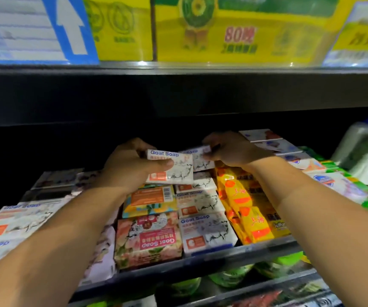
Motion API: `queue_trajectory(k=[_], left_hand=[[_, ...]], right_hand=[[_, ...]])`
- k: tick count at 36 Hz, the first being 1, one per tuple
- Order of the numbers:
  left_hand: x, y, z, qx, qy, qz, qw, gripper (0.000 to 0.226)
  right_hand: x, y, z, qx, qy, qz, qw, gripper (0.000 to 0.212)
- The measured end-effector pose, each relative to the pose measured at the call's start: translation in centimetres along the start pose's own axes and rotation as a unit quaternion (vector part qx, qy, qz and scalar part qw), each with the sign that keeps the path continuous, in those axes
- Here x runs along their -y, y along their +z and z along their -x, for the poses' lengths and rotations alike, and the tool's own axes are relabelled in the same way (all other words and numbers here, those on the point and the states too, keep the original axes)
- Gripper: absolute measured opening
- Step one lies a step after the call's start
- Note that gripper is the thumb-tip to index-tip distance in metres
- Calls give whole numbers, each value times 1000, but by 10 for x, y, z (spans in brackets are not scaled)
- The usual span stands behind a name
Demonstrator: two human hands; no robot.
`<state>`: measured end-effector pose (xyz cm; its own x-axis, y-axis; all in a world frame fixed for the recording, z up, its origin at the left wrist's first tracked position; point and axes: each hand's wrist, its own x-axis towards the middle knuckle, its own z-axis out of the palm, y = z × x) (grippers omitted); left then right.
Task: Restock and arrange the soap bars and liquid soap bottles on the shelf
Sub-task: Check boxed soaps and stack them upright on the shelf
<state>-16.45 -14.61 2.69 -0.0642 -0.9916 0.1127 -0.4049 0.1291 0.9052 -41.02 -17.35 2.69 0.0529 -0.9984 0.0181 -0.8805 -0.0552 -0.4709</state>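
Across the top of the frame we've got big yellow cartons (223,29) on the upper shelf, their print blurred. Below them the soap shelf (212,260) fills the middle of the frame, its front rim slanting across lower centre. At the far right edge stand white liquid soap bottles (365,156). Right of centre, yellow soap packs (243,202) run front to back. Just left of them sits a row of white Goat Soap boxes (207,233), and beside that row a pink Goat Soap box (149,242), its label upside down to us.

Now the hands, both up at centre frame over the back of that white row. Our left hand (129,167) grips a white Goat Soap bar (174,171), thumb across its front face, held above the stock. Our right hand (229,151) pinches a second Goat Soap bar (200,159) by its right end, just behind the first and partly hidden by it.
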Motion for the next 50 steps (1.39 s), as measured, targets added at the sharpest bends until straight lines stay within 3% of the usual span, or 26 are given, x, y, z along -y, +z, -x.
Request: queue_trajectory(k=[7, 12, 17, 21, 23, 27, 29, 32, 35, 39, 42, 45, 48, 50], left_hand=[[4, -7, 1, -1, -9, -17, 1000, 34], [-3, -16, 2, 0, 9, -66, 998, 34], [-14, -24, -3, 19, 33, -108, 993, 30], [-17, -21, -16, 23, 26, -88, 996, 27], [-17, -17, -22, 17, 23, -78, 997, 30], [-6, -7, -27, 14, 12, -23, 1000, 28], [1, -5, -28, 9, 11, 13, 1000, 26], [7, -3, -29, 7, 12, 46, 999, 25], [11, -1, -29, 1, 15, 72, 997, 26], [16, 0, -30, -6, 39, 66, 997, 38], [17, 2, -28, -2, 64, 40, 997, 32], [15, 6, -25, 29, 75, -8, 997, 26], [13, 9, -23, 77, 87, -129, 985, 38], [14, 9, -22, 102, 84, -187, 973, 58]], right_hand=[[-8, 21, -8, 18, -11, -95, 995, 35], [-17, 29, -13, -21, -18, -9, 1000, 13], [-21, 34, -12, 28, -18, 24, 999, 21], [-23, 39, -15, 59, 5, 108, 992, 49], [-24, 39, -13, 58, 9, 51, 997, 61], [-22, 31, 1, -4, -47, -67, 997, 56], [-18, 25, 8, -30, -86, -112, 990, 57], [-13, 18, 16, -7, -154, -208, 966, 73], [-9, 20, 18, 11, -181, -196, 964, 90], [1, 26, 17, -10, -190, -172, 966, 85], [2, 23, 15, -59, -183, -131, 973, 73], [-3, 20, 15, -46, -154, -136, 977, 68], [-8, 20, 14, -42, -138, -97, 985, 62], [-10, 20, 14, -48, -120, -73, 989, 55]])
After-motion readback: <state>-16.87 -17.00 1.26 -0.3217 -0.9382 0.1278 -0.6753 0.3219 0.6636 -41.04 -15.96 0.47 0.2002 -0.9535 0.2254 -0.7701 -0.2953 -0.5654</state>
